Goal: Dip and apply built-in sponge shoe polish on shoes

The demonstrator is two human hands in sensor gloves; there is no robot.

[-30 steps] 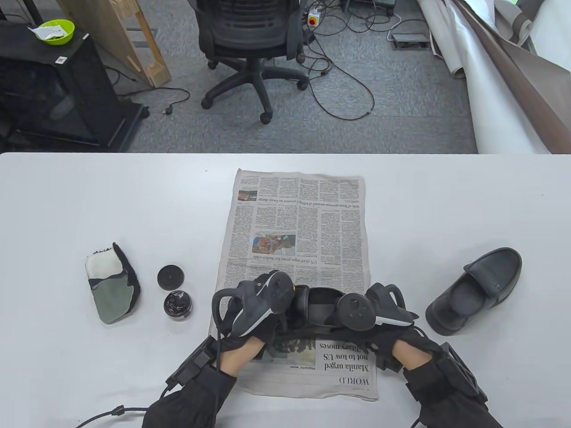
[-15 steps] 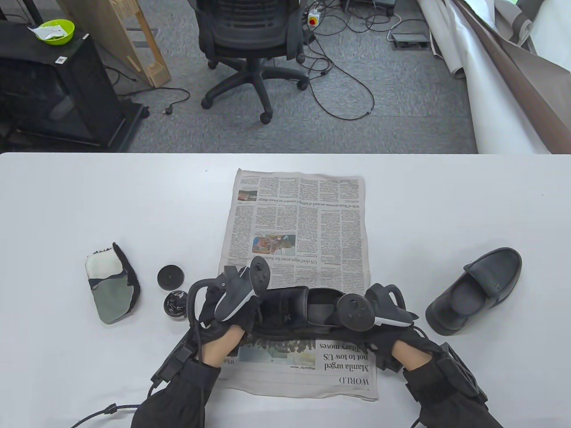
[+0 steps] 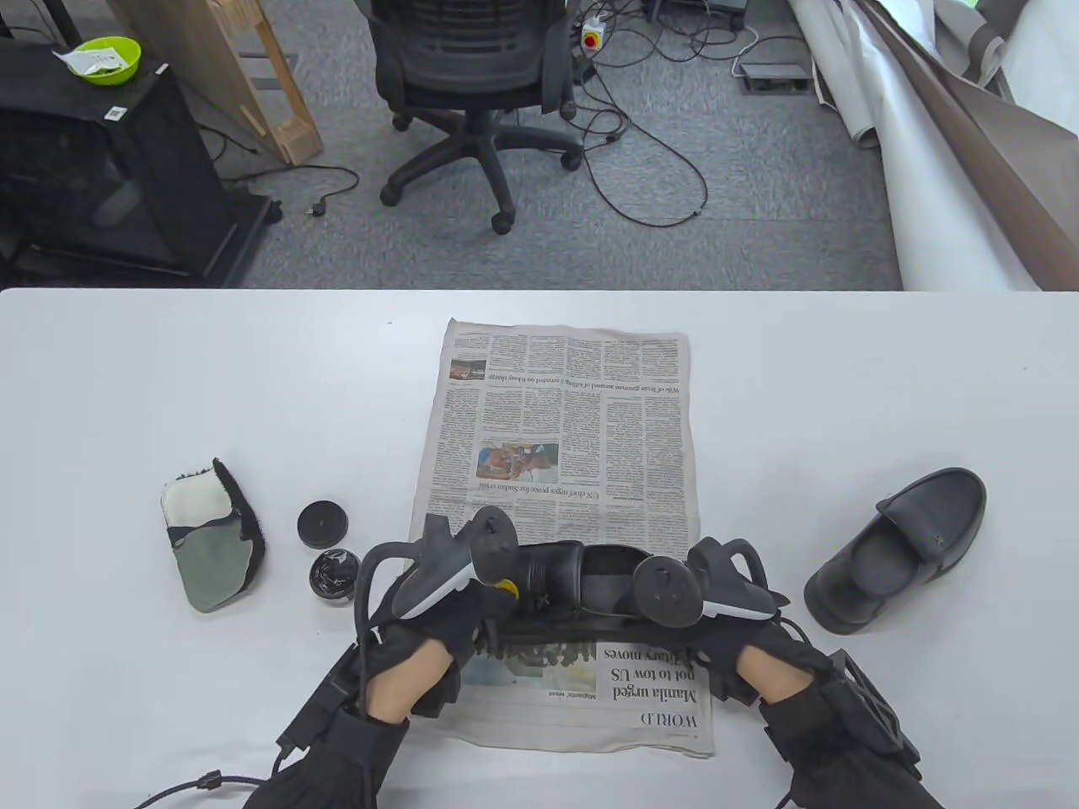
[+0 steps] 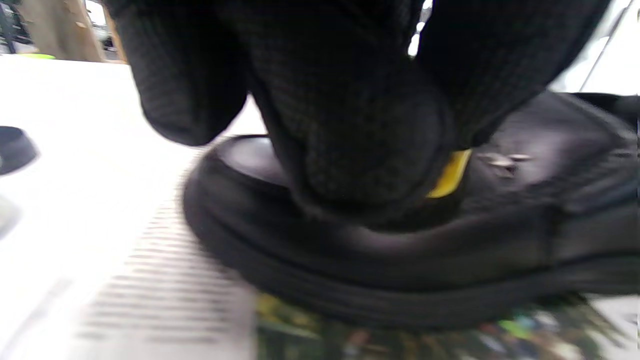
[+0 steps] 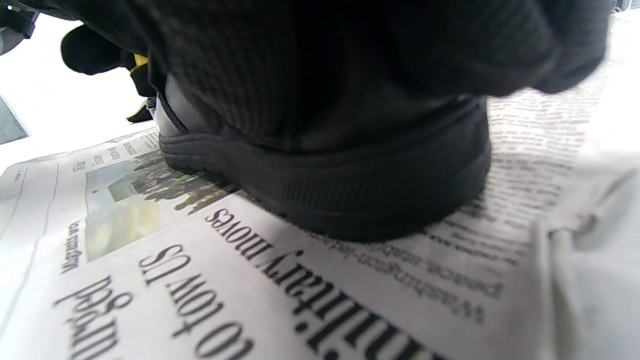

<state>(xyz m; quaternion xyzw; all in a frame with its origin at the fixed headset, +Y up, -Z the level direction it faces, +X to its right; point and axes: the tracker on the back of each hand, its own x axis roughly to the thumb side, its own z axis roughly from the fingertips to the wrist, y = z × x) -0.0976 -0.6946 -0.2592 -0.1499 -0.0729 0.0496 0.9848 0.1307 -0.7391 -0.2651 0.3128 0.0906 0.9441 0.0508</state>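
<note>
Both hands (image 3: 447, 607) on shoe (image 3: 582, 581), near newspaper's (image 3: 573, 404) bottom edge.

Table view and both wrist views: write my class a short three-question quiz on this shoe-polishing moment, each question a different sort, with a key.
1. True or false: the shoe on the newspaper is touched by both hands.
2. Which hand presses the yellow-edged sponge on the toe? A) left hand B) right hand
3. Fill in: the open polish tin sits just nearer the person than its ____.

Key: 1 true; 2 A; 3 lid. The second shoe lies off the newspaper, to the right.
</note>
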